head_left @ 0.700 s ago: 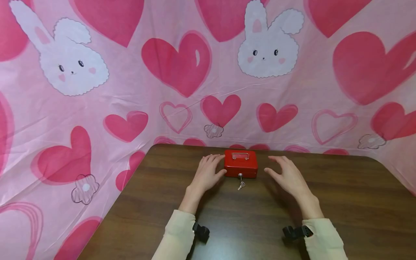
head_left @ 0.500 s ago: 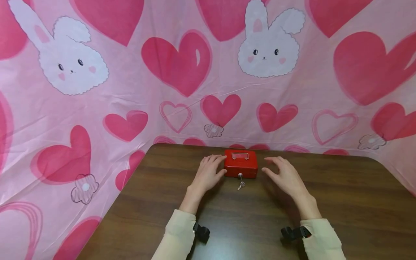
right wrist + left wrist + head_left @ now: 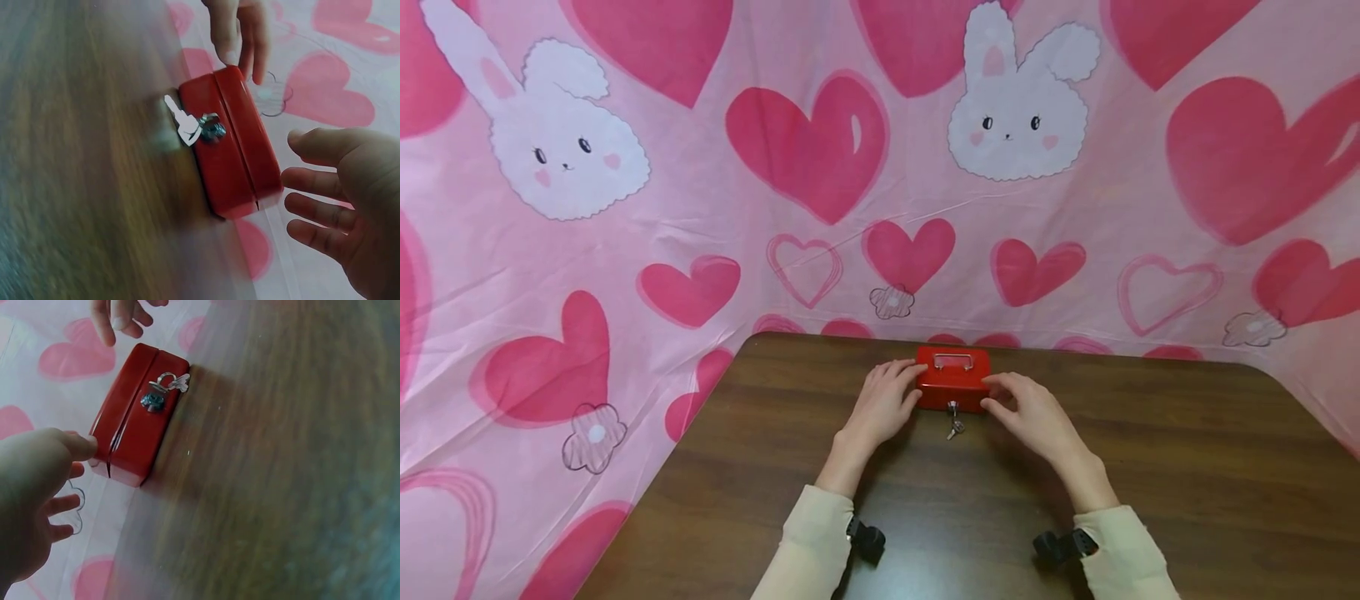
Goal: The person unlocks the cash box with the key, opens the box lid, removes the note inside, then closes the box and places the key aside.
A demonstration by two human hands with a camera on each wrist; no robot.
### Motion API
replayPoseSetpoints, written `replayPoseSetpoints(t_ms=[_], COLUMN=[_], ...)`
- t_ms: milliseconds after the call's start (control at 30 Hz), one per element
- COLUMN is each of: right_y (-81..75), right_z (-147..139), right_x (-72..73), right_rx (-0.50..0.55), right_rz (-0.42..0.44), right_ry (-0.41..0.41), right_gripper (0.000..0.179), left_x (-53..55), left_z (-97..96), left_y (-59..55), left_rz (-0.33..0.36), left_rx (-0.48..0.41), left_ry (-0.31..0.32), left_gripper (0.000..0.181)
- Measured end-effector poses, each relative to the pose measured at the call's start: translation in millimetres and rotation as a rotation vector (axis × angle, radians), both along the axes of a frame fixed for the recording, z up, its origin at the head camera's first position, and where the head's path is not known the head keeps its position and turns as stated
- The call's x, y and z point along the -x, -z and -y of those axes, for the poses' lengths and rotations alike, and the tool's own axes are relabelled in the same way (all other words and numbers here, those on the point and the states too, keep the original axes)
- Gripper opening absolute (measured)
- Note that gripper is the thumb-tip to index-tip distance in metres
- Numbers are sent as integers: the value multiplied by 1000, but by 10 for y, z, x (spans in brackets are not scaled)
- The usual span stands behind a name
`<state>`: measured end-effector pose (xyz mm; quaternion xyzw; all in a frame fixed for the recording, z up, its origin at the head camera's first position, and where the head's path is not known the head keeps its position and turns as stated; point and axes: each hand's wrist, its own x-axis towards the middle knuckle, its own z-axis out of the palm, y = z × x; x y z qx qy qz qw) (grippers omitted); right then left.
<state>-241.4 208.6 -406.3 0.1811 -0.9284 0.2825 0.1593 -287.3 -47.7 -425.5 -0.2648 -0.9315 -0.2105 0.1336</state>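
A small red cash box point(image 3: 953, 379) stands at the back of the table, its metal carry handle point(image 3: 953, 361) lying on the lid. Keys point(image 3: 955, 430) hang from the lock on its front; the right wrist view shows one key point(image 3: 185, 127) beside the silver lock point(image 3: 211, 129). My left hand point(image 3: 880, 406) is at the box's left end, thumb tip right at the lid's edge in the left wrist view. At the right end is my right hand point(image 3: 1037, 417), fingers extended, fingertips close to the lid's corner. The lid is down.
The brown wood-grain table point(image 3: 1187, 450) spreads toward the front and right. Behind and to the left hangs a pink cloth point(image 3: 700, 200) with hearts and rabbits. A black wrist camera point(image 3: 867, 540) sits at the left cuff, another black camera point(image 3: 1056, 548) at the right cuff.
My right hand has moved left, from a gap beside the cash box to its right end. The left hand has shifted only slightly toward the box, which stays in place.
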Motion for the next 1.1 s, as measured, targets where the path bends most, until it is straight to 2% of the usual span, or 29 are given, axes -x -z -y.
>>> replayPoseSetpoints(t_ms=[300, 433, 700, 900, 1100], right_y=[35, 64, 119, 134, 156], right_z=[223, 283, 328, 383, 393], right_x=[-28, -28, 6, 25, 10], right_rx=[-14, -16, 6, 21, 27], right_rz=[-2, 25, 76, 122, 156], right_ry=[-44, -48, -51, -50, -29], right_gripper=[30, 30, 27, 25, 25], left_x=[-8, -5, -4, -16, -21], left_z=[-18, -25, -45, -75, -100], left_y=[24, 20, 2, -6, 20], left_rz=[22, 22, 35, 47, 51], left_rx=[12, 15, 14, 31, 4], left_ry=[-9, -13, 18, -12, -18], left_gripper=[43, 43, 46, 44, 41])
